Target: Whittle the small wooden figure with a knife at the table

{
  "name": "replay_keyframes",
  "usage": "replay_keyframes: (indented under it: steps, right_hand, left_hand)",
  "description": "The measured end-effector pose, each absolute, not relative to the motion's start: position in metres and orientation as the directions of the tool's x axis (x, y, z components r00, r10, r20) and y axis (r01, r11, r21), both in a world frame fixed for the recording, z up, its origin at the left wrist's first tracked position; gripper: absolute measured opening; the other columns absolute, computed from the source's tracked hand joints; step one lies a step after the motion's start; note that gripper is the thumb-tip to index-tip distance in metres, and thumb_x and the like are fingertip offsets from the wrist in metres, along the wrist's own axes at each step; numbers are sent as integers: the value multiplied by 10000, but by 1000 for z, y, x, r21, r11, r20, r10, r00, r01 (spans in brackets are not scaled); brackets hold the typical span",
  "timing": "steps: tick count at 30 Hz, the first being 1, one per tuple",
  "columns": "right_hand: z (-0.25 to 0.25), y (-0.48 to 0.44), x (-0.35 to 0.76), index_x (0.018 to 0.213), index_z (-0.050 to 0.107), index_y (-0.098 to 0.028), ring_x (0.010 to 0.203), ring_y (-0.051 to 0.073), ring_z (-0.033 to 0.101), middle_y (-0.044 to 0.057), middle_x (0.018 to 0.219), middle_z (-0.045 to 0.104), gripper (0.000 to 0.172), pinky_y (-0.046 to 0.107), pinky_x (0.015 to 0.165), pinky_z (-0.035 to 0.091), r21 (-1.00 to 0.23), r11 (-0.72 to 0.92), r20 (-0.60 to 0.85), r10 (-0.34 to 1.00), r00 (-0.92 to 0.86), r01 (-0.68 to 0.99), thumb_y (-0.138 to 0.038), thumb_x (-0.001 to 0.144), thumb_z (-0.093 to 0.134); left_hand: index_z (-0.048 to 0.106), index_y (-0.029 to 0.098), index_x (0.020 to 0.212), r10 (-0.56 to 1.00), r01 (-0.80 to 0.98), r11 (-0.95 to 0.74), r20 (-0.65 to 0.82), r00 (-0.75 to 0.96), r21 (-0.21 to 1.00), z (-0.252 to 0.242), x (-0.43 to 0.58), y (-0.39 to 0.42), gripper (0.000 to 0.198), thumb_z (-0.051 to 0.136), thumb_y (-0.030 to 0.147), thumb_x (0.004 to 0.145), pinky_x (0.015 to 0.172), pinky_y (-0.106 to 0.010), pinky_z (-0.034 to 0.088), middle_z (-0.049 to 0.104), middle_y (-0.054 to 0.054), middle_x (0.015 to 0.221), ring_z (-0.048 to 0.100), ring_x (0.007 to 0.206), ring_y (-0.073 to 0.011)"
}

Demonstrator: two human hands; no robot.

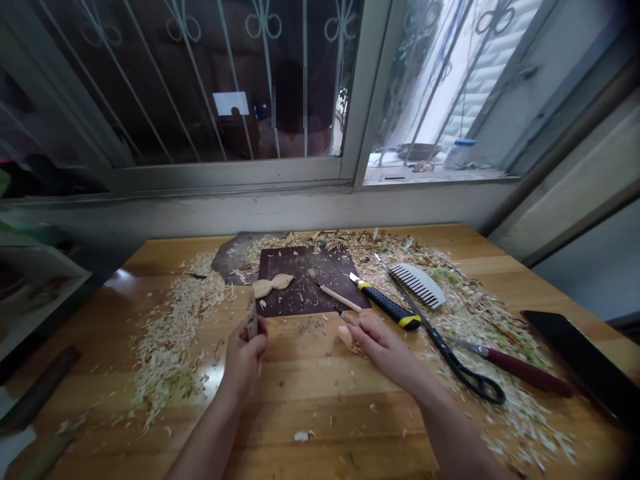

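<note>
My left hand (pixel 245 350) is closed around a narrow piece of wood (pixel 251 319), held upright above the table. My right hand (pixel 377 340) grips a small carving tool (pixel 345 316), its dark tip pointing away to the left; the fingers cover most of its handle. Beyond my hands, a carved bow-shaped wooden piece (pixel 273 285) lies on a dark mat (pixel 295 305). A thin tool with a pale handle (pixel 340 297) and a small wooden block (pixel 312 274) rest there too.
Wood shavings (pixel 170 333) ring the mat. To the right lie a black-and-yellow utility knife (pixel 385 303), a white comb (pixel 423 283), black-handled scissors (pixel 455 363), a red-handled knife (pixel 525 370) and a black phone-like slab (pixel 580 360). A barred window (pixel 225 175) stands behind the table.
</note>
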State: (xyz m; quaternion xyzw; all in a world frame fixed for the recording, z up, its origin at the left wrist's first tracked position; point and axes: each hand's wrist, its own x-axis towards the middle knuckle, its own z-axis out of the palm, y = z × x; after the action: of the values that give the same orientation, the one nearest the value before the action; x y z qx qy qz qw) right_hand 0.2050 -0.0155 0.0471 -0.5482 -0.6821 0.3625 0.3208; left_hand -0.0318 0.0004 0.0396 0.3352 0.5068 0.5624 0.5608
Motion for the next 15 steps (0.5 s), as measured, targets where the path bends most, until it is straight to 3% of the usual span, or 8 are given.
replay_keyframes:
  steps: [5,9,12,15]
  right_hand:
    - [31,-12,198,625,427,-196,582,113,383,-37,612,390,335,228,526,302,-900,80,16,988,-151,428,-437,857,410]
    - [31,-16,187,648,422,-204,459,80,319,-67,548,327,345,203,413,240,-966,-97,-133,982,-135,241,-504,815,456]
    - [35,-21,181,656,455,-193,389,59,352,-59,535,432,389,194,367,248,-961,-257,-275,932,-238,106,-550,808,429]
    - [38,-28,178,693,513,-163,357,43,402,2,639,600,416,184,333,265,-916,-387,-388,797,-463,102,-551,811,420]
  left_hand:
    - [497,165,595,971,-271,142,-187,-147,952,35,-27,1,130,541,127,479,386,-167,215,389,81,465,310,397,-40]
    - [490,170,610,967,-306,181,-225,-117,935,31,-27,3,129,535,129,497,379,-167,209,383,85,446,314,381,-40]
    - [489,174,640,965,-355,193,-242,-101,915,28,-30,5,145,537,133,509,376,-165,216,395,87,450,318,371,-36]
    - [485,175,664,958,-388,202,-265,-114,899,26,-33,6,169,546,125,514,371,-161,208,396,91,459,315,367,-28]
